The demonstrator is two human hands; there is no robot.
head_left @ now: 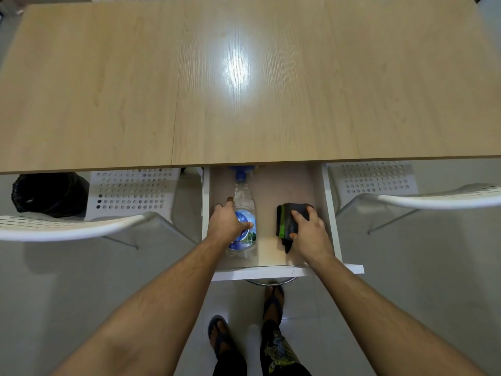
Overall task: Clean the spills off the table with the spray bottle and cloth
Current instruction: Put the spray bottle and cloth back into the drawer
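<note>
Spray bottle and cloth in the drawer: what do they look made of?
The clear spray bottle with the blue cap looks like glossy transparent plastic: the drawer floor shows through it and it carries a printed blue label. The dark folded cloth with a green layer looks like soft matte fabric, perhaps microfibre, judging by its stacked folds.

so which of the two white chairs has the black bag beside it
The left white chair; the black bag sits just to its left. The right chair has none.
</note>
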